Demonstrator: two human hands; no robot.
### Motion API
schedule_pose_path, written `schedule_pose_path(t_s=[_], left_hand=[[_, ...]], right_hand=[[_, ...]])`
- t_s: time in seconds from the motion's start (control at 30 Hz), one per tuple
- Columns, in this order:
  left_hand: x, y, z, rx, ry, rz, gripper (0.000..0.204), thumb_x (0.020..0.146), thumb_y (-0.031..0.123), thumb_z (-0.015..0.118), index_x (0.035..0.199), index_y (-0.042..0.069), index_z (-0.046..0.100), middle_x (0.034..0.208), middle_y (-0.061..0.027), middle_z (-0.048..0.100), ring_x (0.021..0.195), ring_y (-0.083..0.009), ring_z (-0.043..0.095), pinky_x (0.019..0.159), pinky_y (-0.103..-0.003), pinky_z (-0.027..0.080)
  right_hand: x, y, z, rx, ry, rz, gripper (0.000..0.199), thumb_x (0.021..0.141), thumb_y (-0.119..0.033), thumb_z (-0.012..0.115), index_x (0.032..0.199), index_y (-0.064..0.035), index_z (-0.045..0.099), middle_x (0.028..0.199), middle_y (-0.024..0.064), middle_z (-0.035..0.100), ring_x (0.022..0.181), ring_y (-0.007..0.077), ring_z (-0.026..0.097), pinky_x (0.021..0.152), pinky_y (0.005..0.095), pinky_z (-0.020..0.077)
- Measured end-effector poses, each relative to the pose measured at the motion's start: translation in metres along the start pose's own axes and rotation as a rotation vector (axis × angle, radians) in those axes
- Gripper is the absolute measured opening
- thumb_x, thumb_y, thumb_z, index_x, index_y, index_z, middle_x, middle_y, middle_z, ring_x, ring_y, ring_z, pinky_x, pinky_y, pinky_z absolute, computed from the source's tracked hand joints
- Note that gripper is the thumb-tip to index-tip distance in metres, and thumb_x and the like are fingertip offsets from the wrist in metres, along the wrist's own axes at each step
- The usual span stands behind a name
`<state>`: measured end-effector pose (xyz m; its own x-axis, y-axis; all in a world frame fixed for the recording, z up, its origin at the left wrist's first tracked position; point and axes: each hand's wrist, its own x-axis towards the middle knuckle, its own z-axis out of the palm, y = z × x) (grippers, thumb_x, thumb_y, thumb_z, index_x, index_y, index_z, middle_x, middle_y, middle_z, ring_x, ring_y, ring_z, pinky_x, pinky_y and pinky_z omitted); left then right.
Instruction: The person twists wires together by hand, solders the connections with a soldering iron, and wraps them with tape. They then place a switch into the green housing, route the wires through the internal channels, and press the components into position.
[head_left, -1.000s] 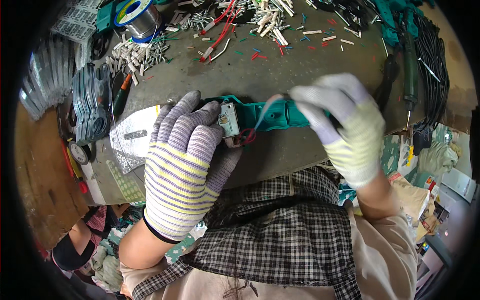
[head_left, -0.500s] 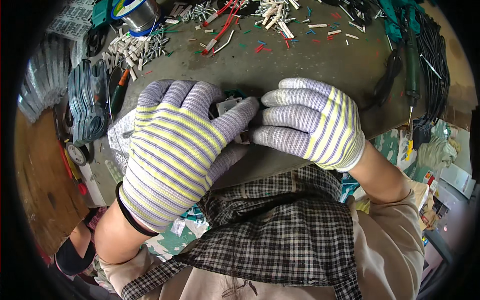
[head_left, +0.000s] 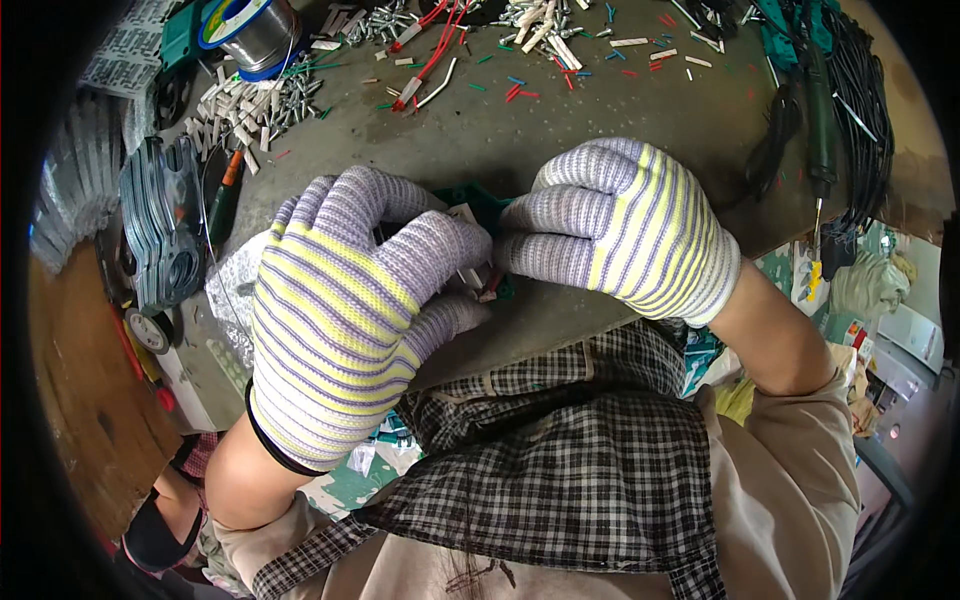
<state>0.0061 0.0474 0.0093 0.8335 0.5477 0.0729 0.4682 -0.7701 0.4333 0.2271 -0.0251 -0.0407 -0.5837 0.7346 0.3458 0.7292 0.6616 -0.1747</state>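
Note:
Both hands wear grey-and-yellow striped knit gloves and meet over the near middle of the table. Between them is a dark green plastic part [head_left: 480,203] with a pale metal-looking piece [head_left: 465,213] in it; the gloves cover most of both. My left hand [head_left: 345,290] is curled round the part from the left, thumb and fingers on either side. My right hand [head_left: 610,225] closes in from the right, its fingertips bunched against the part's right side. Whatever those fingertips pinch is hidden behind them.
A solder spool [head_left: 252,38] stands at the far left, near a heap of pale sleeves and metal pins [head_left: 245,110]. Red wires [head_left: 432,70] lie beyond my hands. At left are an orange-handled screwdriver [head_left: 226,190] and clear-grey plastic frames [head_left: 165,230]; a soldering iron [head_left: 820,130] hangs at right.
My right hand has shifted slightly left and away from me. My left thumb has bent inward and the left fingers have moved, uncovering more of the green part.

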Motion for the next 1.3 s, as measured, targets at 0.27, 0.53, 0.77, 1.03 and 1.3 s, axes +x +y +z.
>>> schedule_pose_path(t_s=[0.27, 0.53, 0.77, 1.03, 1.3], left_hand=[[-0.002, -0.004, 0.003, -0.073, 0.016, 0.007, 0.038, 0.054, 0.022, 0.086, 0.086, 0.013, 0.069, 0.092, -0.0077, 0.064, 0.079, -0.0268, 0.064, 0.065, -0.035, 0.051], [0.004, -0.001, 0.002, -0.003, -0.027, 0.118, 0.039, 0.057, 0.023, 0.082, 0.092, 0.013, 0.069, 0.096, -0.0074, 0.065, 0.089, -0.0274, 0.064, 0.078, -0.040, 0.052], [-0.002, 0.017, 0.006, 0.338, -0.055, 0.158, 0.040, 0.067, 0.025, 0.071, 0.107, 0.019, 0.069, 0.112, -0.0052, 0.066, 0.106, -0.0222, 0.062, 0.107, -0.050, 0.034], [-0.023, 0.041, 0.019, 0.422, 0.027, 0.048, 0.029, 0.076, 0.010, 0.067, 0.105, 0.013, 0.069, 0.112, -0.0081, 0.069, 0.106, -0.0238, 0.066, 0.108, -0.045, 0.034], [-0.030, 0.039, 0.017, 0.354, -0.024, 0.147, 0.050, 0.063, 0.014, 0.053, 0.107, -0.007, 0.066, 0.115, -0.0238, 0.065, 0.108, -0.0333, 0.064, 0.104, -0.045, 0.042]], right_hand=[[0.016, -0.009, -0.001, 0.098, -0.082, 0.264, 0.014, 0.071, -0.021, 0.071, 0.083, -0.0137, 0.069, 0.091, 0.0025, 0.062, 0.085, 0.0228, 0.060, 0.072, 0.0337, 0.0527], [0.015, -0.009, 0.010, 0.457, 0.164, 0.505, 0.034, 0.067, -0.015, 0.079, 0.096, -0.0099, 0.061, 0.085, 0.0029, 0.062, 0.069, 0.0178, 0.061, 0.065, 0.0297, 0.0519], [0.013, -0.009, 0.005, 0.589, 0.133, 0.549, 0.040, 0.071, -0.009, 0.078, 0.108, -0.0109, 0.064, 0.086, 0.0041, 0.058, 0.066, 0.0156, 0.057, 0.068, 0.0294, 0.0523], [0.011, -0.004, 0.000, 0.617, 0.058, 0.494, 0.035, 0.077, -0.011, 0.073, 0.112, -0.0115, 0.067, 0.096, 0.0068, 0.060, 0.083, 0.0223, 0.063, 0.074, 0.0328, 0.0537], [0.012, -0.001, 0.006, 0.543, 0.041, 0.389, 0.032, 0.079, -0.012, 0.066, 0.111, -0.0114, 0.067, 0.095, 0.0082, 0.060, 0.089, 0.0268, 0.060, 0.083, 0.0379, 0.0496]])
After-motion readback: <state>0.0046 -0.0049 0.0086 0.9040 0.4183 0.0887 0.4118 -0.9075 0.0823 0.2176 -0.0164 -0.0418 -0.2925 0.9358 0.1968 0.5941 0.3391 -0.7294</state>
